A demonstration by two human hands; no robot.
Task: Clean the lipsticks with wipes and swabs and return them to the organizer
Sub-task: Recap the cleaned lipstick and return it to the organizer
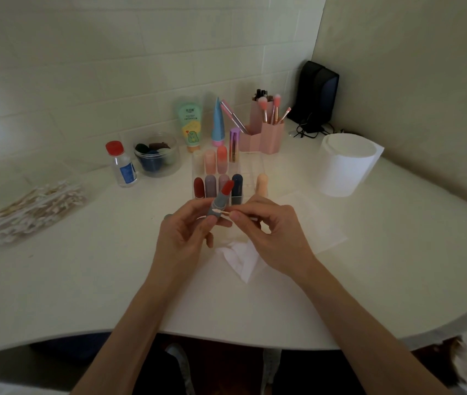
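we are on the swab stage for one lipstick. our left grip (189, 226) is clenched round the grey-blue base of the open lipstick (222, 199). it holds the tube tilted above the desk (84, 280), just in front of the clear organizer (252, 169), with the red bullet wound out and pointing away from us. our right grip (266, 232) pinches a cotton swab (223, 214) between thumb and forefinger. the swab's white tip touches the tube's collar, low on the case.

to do this well, we judge, the tip should run round the rim and groove of the collar and stay off the soft red bullet, which would smear or dent. turning the tube with the left fingers while the swab sits steady looks easier than chasing round it. pressure should be light, and a stained tip wants swapping for a fresh one from the pile of swabs (35, 209) at the left. the wipe (243, 260) lying under both grips can catch any crumbs.

as for writing, the green tube (190, 124) at the back carries printed characters and a cartoon figure, too small to read. the small bottle (124, 163) with a red cap has a blue label, also illegible. no brand shows on the lipstick itself.
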